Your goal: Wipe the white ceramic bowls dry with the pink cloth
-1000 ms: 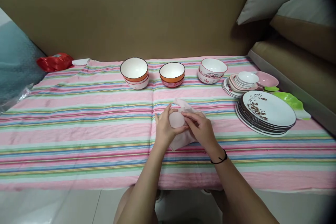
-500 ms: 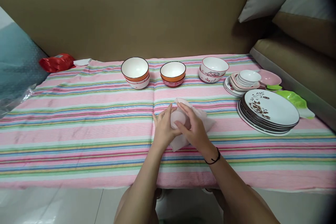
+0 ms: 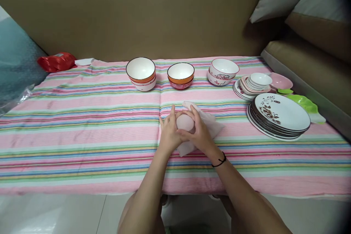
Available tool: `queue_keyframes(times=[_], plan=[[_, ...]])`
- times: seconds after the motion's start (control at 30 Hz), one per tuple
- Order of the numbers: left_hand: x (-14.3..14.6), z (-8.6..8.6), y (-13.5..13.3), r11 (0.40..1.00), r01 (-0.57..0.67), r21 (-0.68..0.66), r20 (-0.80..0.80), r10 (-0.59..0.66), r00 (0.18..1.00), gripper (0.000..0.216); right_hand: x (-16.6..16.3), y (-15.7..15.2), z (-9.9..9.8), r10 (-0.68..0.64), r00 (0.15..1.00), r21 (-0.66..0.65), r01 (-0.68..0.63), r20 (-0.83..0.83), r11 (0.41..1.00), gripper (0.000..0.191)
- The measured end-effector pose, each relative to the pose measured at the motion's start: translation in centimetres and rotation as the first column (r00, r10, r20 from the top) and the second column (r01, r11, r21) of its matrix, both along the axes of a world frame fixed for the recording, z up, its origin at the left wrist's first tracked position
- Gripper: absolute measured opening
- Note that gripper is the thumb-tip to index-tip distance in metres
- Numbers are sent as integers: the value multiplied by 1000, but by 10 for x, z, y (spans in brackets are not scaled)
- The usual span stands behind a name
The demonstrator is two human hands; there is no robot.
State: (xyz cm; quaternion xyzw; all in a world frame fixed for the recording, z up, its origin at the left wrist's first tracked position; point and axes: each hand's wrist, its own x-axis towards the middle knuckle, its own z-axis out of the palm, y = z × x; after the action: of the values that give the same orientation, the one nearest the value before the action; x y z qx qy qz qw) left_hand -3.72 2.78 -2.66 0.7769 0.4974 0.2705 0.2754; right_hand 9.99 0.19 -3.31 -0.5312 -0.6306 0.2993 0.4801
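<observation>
A round bundle [image 3: 185,123] wrapped in thin whitish sheet lies on the cloth in the middle, its flat circular top facing up. What the wrapping covers is hidden, though its shape resembles an upturned bowl. A loose corner of the wrapping sheet [image 3: 211,124] spreads out to the right. My left hand [image 3: 170,131] curves around the bundle's left side, fingers pointing away from me. From the right, my right hand [image 3: 199,131] grips the other side, its thumb lying across the near edge.
Stacked bowls stand at the back: a left stack [image 3: 141,75], a middle stack [image 3: 181,76] and a right stack [image 3: 223,72]. To the right are large plates [image 3: 281,113], small white dishes [image 3: 259,80] and a green leaf-shaped dish [image 3: 304,104]. A red shiny bundle [image 3: 57,62] lies far left.
My right fingers and thumb have shifted outward and down from the bundle's top to its sides, so more of the round top shows. The left fingers have straightened a little.
</observation>
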Motion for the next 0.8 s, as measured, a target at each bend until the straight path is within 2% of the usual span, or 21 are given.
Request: queue_keyframes(times=[0.07, 0.2, 0.37, 0.6, 0.8], plan=[[0, 0, 0, 1000, 2, 0, -8, -2, 1000, 114, 5, 0, -2, 60, 997, -29, -61, -54, 998, 91], [0, 2, 0, 1000, -12, 20, -17, 12, 1000, 100, 14, 0, -3, 163, 982, -62, -169, -94, 984, 70], [2, 6, -2, 998, -22, 53, -47, 24, 999, 86, 14, -2, 1, 151, 987, -47, -153, -50, 987, 69], [7, 7, -4, 995, -72, 72, -20, 73, 997, 60, 16, -1, 0, 175, 967, -93, -194, -183, 977, 67], [7, 3, -1, 995, -76, 69, 12, 76, 997, 64, 21, 0, -4, 201, 977, -35, -204, -70, 978, 56]])
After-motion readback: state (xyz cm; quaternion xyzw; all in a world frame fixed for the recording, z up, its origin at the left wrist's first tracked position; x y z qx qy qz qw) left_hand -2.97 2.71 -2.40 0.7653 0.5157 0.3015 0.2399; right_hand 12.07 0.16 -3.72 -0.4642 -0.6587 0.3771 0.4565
